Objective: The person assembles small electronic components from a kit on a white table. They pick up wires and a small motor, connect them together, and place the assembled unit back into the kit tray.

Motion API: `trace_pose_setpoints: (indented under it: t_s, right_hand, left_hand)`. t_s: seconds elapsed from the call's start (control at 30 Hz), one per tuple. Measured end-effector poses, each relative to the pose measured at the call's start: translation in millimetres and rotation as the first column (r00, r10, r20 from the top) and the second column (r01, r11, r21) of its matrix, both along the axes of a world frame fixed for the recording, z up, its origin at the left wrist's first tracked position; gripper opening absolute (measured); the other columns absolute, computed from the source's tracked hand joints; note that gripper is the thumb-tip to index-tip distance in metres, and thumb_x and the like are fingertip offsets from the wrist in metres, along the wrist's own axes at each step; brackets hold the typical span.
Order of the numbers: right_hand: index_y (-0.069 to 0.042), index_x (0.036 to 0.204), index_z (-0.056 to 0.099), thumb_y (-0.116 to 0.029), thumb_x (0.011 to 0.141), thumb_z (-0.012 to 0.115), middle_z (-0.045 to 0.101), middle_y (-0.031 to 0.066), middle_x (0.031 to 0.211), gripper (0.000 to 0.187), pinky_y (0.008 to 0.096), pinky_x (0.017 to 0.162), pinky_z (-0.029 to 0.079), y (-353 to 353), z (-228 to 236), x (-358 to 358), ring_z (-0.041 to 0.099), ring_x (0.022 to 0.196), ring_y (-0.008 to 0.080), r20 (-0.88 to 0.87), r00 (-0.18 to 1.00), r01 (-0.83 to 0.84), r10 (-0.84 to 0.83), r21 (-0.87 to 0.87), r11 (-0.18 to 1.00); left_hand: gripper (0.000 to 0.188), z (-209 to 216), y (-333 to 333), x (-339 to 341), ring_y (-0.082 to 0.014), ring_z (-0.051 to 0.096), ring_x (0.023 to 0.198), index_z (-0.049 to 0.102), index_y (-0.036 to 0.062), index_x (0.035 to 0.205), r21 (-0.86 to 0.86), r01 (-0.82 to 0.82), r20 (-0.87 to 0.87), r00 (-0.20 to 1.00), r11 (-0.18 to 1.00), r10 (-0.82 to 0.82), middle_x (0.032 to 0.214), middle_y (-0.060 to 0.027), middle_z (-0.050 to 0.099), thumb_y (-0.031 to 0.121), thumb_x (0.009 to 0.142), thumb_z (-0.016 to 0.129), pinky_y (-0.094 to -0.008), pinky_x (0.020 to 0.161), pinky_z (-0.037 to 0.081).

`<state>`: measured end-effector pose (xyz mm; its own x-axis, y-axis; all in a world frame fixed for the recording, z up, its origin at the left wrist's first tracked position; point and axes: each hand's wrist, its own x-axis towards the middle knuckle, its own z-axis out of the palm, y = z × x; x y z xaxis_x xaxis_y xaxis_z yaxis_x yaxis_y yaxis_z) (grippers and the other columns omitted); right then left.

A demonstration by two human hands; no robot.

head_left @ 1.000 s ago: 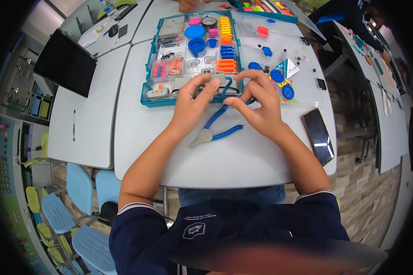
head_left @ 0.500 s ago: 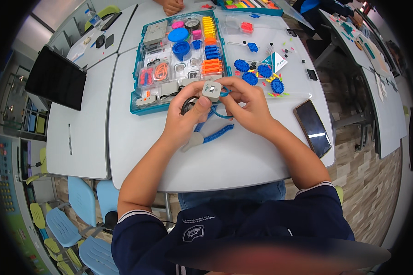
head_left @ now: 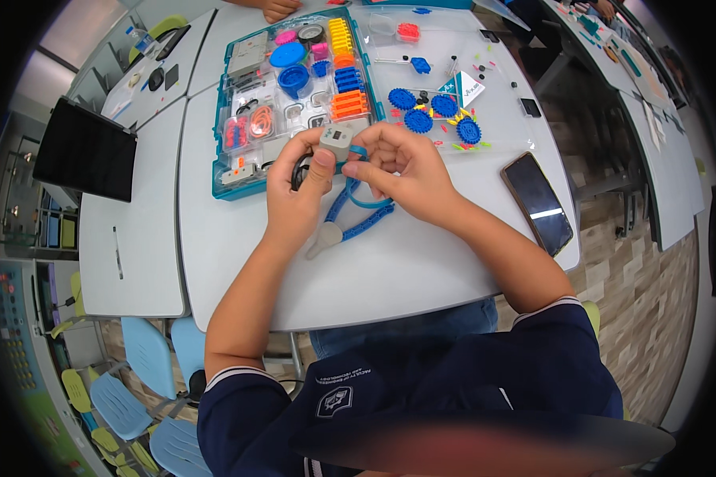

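My left hand (head_left: pixel 296 179) is closed on a small light-grey block-shaped module (head_left: pixel 336 141) with a dark square on its face, thumb pressed against its side. A looped black cable (head_left: pixel 301 171) hangs inside the same hand. Just right of the module, my right hand (head_left: pixel 406 171) pinches a flat teal-blue cable (head_left: pixel 358 149), which loops down below the fingers. Whether its end is joined to the module I cannot tell. Beneath the hands, a plier-like tool (head_left: pixel 328 235) with a grey head and spread blue handles lies on the table.
Behind my hands stands a teal-edged kit case (head_left: pixel 221 151) holding colourful parts. To its right, blue gears (head_left: pixel 445 106) and small pins lie on a clear tray (head_left: pixel 501 135). A phone (head_left: pixel 538 203) rests at the right edge; a monitor (head_left: pixel 87 151) stands left. Another person's hand (head_left: pixel 280 9) is at the back.
The view has shifted, so the table's contents appear further left. The module has tipped slightly, and my right fingers are a little further from it, with the teal cable between them showing more.
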<state>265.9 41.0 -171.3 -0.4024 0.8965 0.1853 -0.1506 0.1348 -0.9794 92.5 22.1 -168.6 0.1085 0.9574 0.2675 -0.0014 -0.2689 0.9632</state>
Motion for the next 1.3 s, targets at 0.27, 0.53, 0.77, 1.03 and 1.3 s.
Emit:
trace_pose_setpoints:
  t_s: [0.27,0.53,0.77,1.03,1.3]
  right_hand:
    - [-0.004,0.095,0.056,-0.004,0.087,0.064,0.059,0.0062,0.101,0.012,0.0285,0.084,0.044,10.9,-1.1,8.5,0.055,0.099,0.0135,0.117,0.99,0.014,-0.079,0.472,0.882]
    - [-0.008,0.089,0.052,-0.008,0.086,0.067,0.064,0.0056,0.095,0.016,0.0279,0.081,0.047,17.7,-0.5,14.1,0.06,0.088,0.0124,-0.278,0.936,-0.219,0.217,0.022,0.975]
    - [-0.006,0.091,0.058,-0.014,0.086,0.07,0.062,0.0023,0.084,0.015,0.0254,0.074,0.046,21.5,6.7,25.0,0.058,0.078,0.0109,-0.254,0.905,-0.343,0.34,0.036,0.939]
    - [-0.006,0.086,0.068,-0.011,0.074,0.08,0.066,0.0012,0.086,0.018,0.0228,0.067,0.043,22.7,14.4,33.6,0.059,0.082,0.0087,0.015,0.975,-0.212,0.222,0.371,0.904]
    - [-0.006,0.096,0.071,-0.014,0.065,0.086,0.06,-0.0026,0.074,0.035,0.0228,0.062,0.038,16.1,28.1,36.5,0.051,0.067,0.007,0.152,0.961,-0.27,0.231,0.332,0.904]
  left_hand:
    - [0.048,8.2,-1.4,-5.1,-0.0058,0.037,0.061,0.055,0.0006,0.113,-0.147,0.291,0.323,0.917,0.945,-0.233,0.069,0.0027,0.042,0.045,0.095,0.053,-0.0206,0.05,0.027]
    - [0.04,14.1,0.7,-6.3,-0.0054,0.036,0.06,0.052,0.0042,0.102,-0.247,0.314,0.469,0.867,0.917,-0.17,0.07,0.0043,0.039,0.043,0.1,0.043,-0.0203,0.049,0.027]
    - [0.048,10.9,5.8,-13.6,-0.005,0.035,0.061,0.05,-0.0009,0.115,-0.221,0.496,0.538,0.78,0.84,-0.32,0.067,0.0068,0.037,0.044,0.1,0.04,-0.0193,0.047,0.026]
    - [0.045,12.0,4.5,-16.2,-0.0046,0.035,0.054,0.053,-0.0008,0.1,-0.249,0.625,0.475,0.744,0.739,-0.469,0.061,0.0072,0.038,0.042,0.1,0.037,-0.0195,0.045,0.025]
    - [0.052,8.4,3.7,-15.5,-0.004,0.034,0.049,0.058,-0.0047,0.103,-0.329,0.831,0.603,0.551,0.449,-0.577,0.061,0.0062,0.038,0.042,0.101,0.035,-0.0205,0.042,0.024]
